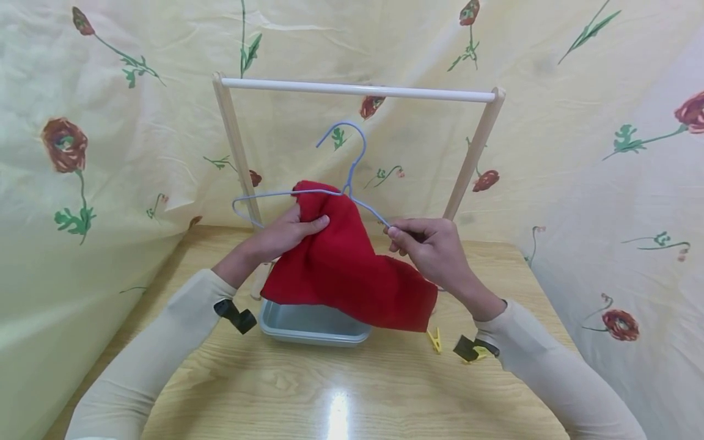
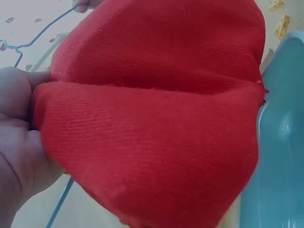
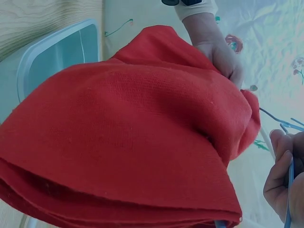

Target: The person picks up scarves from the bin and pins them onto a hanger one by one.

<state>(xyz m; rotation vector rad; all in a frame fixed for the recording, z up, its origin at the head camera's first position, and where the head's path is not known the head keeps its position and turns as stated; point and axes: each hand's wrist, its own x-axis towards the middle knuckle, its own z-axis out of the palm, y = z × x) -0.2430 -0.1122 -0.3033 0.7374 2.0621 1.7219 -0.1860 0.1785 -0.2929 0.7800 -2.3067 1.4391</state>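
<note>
Red knit fabric (image 1: 346,263) with a layered edge droops between the hands. My left hand (image 1: 280,235) grips its upper left part, the thumb lying on the front. In the left wrist view the bunched fabric (image 2: 156,123) hides most of the fingers. A blue wire hanger (image 1: 349,183) stands hook up, one sloping arm passing across the top of the fabric. With thumb and fingers, my right hand (image 1: 434,244) pinches the hanger's other arm. The right wrist view shows the wire running through this hand (image 3: 282,166), beside the fabric.
Behind the hands stands a rack with a white bar (image 1: 352,89) and wooden posts. A grey-blue basin (image 1: 316,337) sits below the fabric on the wooden table (image 1: 275,391). Yellow clothespins (image 1: 436,341) lie to the right. Flowered cloth (image 1: 605,183) surrounds the table.
</note>
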